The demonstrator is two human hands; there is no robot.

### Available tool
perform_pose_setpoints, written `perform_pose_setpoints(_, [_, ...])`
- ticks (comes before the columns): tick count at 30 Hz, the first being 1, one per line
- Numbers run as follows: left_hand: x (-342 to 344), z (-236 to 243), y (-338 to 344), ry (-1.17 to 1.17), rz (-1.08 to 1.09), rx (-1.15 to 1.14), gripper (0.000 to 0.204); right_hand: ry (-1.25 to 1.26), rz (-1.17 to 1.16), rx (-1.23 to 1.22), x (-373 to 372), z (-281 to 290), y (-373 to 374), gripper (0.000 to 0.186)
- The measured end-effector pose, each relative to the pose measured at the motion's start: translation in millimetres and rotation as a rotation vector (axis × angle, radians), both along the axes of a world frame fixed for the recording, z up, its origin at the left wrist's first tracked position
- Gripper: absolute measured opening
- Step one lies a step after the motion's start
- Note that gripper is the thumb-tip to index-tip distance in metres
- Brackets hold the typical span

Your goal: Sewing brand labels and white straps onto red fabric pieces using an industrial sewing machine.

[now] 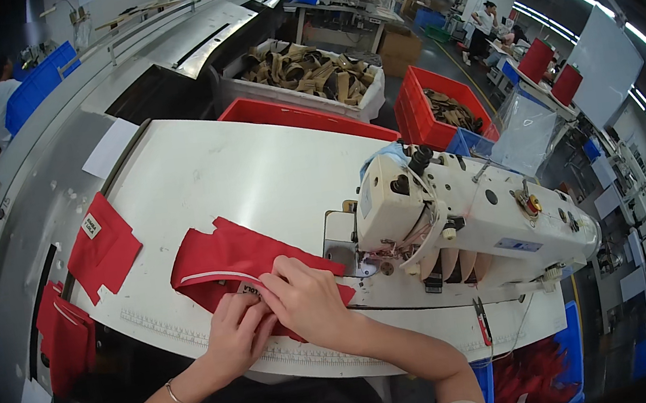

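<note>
A red fabric piece (239, 249) with a white strip along its edge lies folded on the white sewing table (284, 153). My left hand (237, 327) pinches its near edge beside a small printed label. Right against it, my right hand (301, 298) has its fingers closed on the same fabric, near the label; the fingertips partly hide each other. The white sewing machine (454, 209) stands just right of my hands, and the cloth's right end lies close to its needle area. Another red fabric piece (104, 245) with a white label rests at the table's left.
More red fabric (64, 341) hangs off the left edge. Thread snips (482, 321) lie at the table's front right. A blue bin (575, 348) with red cloth stands below. Behind are a red crate (409, 109) and a white bin (375, 101) of brown pieces.
</note>
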State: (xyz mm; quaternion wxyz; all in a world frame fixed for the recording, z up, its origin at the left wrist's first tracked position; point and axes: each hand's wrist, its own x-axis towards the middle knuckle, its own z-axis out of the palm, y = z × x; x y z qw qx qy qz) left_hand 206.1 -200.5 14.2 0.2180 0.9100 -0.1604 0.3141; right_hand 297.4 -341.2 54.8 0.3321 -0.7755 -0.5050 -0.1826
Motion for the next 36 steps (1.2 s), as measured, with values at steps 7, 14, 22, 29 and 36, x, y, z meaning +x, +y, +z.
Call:
perform_pose_setpoints(7, [3.7, -1.1, -35.1, 0.518, -0.441, -0.930, 0.041, -0.287, 0.292, -0.070, -87.1, 18.9, 3.7, 0.029])
perform_pose_setpoints(14, [-12.9, 24.7, -46.3, 0.566, -0.654, -1.287, 0.053, 0.389, -0.074, 0.497, -72.3, 8.2, -85.4, 0.049])
perform_pose_setpoints(22, [-16.7, 60.9, -0.1, 0.997, -0.733, -0.838, 0.048, 0.700, -0.170, 0.758, -64.7, 5.6, -97.4, 0.011])
perform_pose_setpoints(29, [-34.0, 133.3, -28.6, 0.191, -0.294, -0.646, 0.026, 0.452, -0.106, 0.506, -60.7, 43.8, -103.0, 0.010])
perform_pose_setpoints(36, [-12.4, 118.0, -42.5, 0.620, -0.348, -0.923, 0.013, 0.719, -0.034, 0.384, -64.6, 53.8, -116.7, 0.013])
